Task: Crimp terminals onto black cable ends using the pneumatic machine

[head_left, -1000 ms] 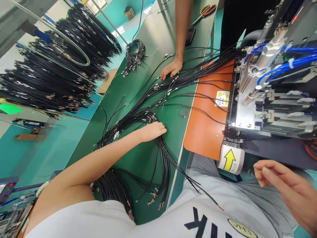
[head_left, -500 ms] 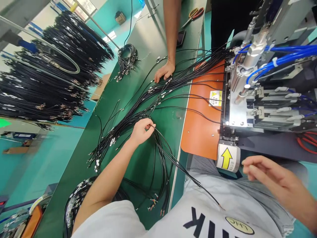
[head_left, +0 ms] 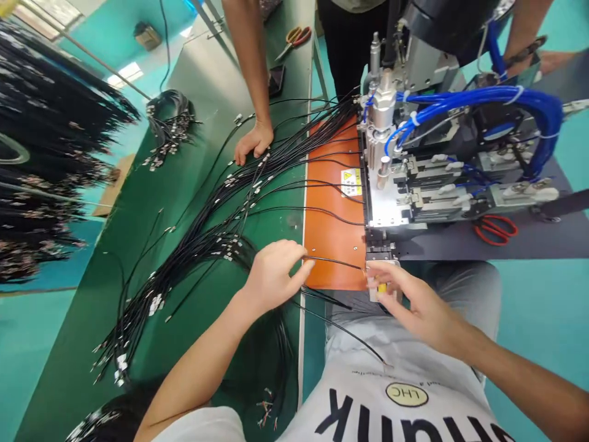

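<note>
Two hands have come close together: our right hand [head_left: 416,307], fingers and thumb apart, is by the tip of one thin, round black cable [head_left: 334,262] that our left hand [head_left: 271,276] pinches over the flat orange plate [head_left: 331,227]. So that cable now sits between our hands. Beyond, a big bunch of black cables [head_left: 202,218] lies on the long green table [head_left: 276,230].

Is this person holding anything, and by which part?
The left hand holds a black cable short of its end. The right hand is at that end; whether it grips cannot be told.
</note>
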The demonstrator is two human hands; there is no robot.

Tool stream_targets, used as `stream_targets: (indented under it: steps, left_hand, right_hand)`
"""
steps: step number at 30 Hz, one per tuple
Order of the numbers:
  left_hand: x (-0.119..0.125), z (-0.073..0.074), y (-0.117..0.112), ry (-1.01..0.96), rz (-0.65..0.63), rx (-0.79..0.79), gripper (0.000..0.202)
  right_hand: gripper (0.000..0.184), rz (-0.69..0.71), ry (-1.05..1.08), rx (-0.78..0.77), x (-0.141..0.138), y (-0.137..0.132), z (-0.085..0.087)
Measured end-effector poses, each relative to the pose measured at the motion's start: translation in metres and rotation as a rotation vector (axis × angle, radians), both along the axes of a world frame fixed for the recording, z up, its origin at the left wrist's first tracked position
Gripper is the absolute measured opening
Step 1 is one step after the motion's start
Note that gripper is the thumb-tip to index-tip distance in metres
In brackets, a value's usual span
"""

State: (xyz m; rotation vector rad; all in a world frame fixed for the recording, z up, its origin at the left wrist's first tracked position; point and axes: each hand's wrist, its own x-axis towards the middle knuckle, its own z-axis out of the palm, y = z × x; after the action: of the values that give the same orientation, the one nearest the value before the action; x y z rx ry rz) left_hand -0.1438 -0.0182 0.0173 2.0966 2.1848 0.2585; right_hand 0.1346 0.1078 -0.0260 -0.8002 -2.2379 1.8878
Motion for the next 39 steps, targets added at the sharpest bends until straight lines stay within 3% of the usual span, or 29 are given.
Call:
stream_targets:
  steps: [4,7,11,13,16,19,22,25,29,32,39]
  left_hand:
    - [0.048,-0.022,0.033,0.073,-0.232,-0.055,0.019]
    - [0.066,-0.040,0.047,0.070,-0.345,-0.030,0.020]
    - [0.065,-0.054,0.053,-0.140,-0.325,-0.011,0.020]
    - [0.066,-0.056,0.053,-0.170,-0.294,-0.022,0.021]
    - [0.074,-0.055,0.056,-0.160,-0.270,-0.056,0.021]
    - [0.088,-0.050,0.063,-0.285,-0.278,-0.070,0.020]
    - [0.097,-0.048,0.071,-0.583,-0.254,-0.057,0.017]
    - [0.100,-0.048,0.075,-0.825,-0.125,-0.096,0.014]
    - [0.100,-0.048,0.074,-0.997,0.032,-0.183,0.018]
    - [0.101,-0.049,0.072,-1.080,0.080,-0.202,0.019]
    - [0.103,-0.049,0.071,-1.088,0.124,-0.169,0.018]
  right_hand:
    - [0.051,-0.077,0.032,0.002,-0.001,0.002,-0.014]
    - [0.047,-0.139,0.003,0.023,0.009,0.010,-0.016]
    - [0.052,-0.259,-0.083,0.267,0.022,0.022,-0.014]
    - [0.044,-0.282,-0.065,0.265,0.022,0.024,-0.015]
    - [0.015,-0.305,-0.009,0.194,0.016,0.024,-0.015]
    - [0.015,-0.333,0.031,0.125,0.008,0.025,-0.014]
    - [0.017,-0.380,0.103,-0.121,0.008,0.032,-0.015]
    - [0.022,-0.436,0.158,-0.378,0.013,0.041,-0.021]
    - [0.019,-0.386,0.191,-0.575,0.016,0.044,-0.031]
    - [0.018,-0.354,0.226,-0.641,0.011,0.044,-0.035]
    - [0.017,-0.360,0.198,-0.625,0.002,0.040,-0.037]
